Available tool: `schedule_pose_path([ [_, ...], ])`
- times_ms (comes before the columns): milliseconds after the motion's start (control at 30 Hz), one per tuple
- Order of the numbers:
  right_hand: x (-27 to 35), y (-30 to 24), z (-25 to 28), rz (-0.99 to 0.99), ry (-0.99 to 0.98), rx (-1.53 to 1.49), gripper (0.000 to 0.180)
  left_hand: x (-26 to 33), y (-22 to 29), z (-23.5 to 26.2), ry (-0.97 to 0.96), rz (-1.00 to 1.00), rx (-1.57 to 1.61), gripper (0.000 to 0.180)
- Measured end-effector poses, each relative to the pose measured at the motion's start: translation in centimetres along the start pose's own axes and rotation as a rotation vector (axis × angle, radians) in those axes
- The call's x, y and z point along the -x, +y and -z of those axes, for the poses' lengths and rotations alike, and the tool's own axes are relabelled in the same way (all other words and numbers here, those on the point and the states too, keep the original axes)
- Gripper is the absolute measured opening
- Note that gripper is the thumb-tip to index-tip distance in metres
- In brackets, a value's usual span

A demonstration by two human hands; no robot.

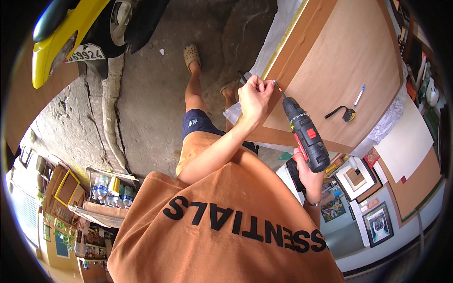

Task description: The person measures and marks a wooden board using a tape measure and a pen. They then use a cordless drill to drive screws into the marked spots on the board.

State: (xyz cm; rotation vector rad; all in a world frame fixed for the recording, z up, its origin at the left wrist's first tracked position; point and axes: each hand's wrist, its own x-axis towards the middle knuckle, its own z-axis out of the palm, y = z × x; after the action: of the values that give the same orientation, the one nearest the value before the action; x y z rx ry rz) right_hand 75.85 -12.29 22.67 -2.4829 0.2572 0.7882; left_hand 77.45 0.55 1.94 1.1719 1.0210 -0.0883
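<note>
My right hand (309, 178) is wrapped round the grip of a black and red cordless drill (306, 134), which points up and to the left. Its thin bit (281, 90) reaches the brown border of a large wooden panel (325, 70) with a gold outer edge. Right by the bit's tip, my left hand (255, 98) is closed in a pinch at that border. Whatever small thing its fingertips hold is too tiny to make out. On the panel, to the right of the drill, lie a black and yellow tape measure (348, 114) and a white and blue marker (359, 95).
White wrapping sheet (278, 40) sticks out under the panel's left edge, and crumpled plastic (389, 118) lies at its right. Several picture frames (377, 224) stand at the lower right. A yellow and black motorbike (71, 35) is at the upper left, above a cracked concrete floor (151, 89).
</note>
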Motion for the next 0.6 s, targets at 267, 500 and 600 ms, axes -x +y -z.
schedule_pose_path([
  [267, -1.2, -2.3, 1.4, 0.049, -0.040, 0.149, 0.017, 0.0, 0.1, 0.0, -0.014, 0.017, 0.049, 0.038],
  [500, -2.2, -3.5, 2.7, 0.127, -0.127, 0.318, 0.025, 0.0, 0.1, 0.1, -0.025, 0.023, 0.037, 0.035],
  [600, -2.2, -2.9, 2.9, 0.081, -0.121, 0.303, 0.025, 0.0, 0.2, 0.2, -0.027, 0.026, 0.043, 0.035],
])
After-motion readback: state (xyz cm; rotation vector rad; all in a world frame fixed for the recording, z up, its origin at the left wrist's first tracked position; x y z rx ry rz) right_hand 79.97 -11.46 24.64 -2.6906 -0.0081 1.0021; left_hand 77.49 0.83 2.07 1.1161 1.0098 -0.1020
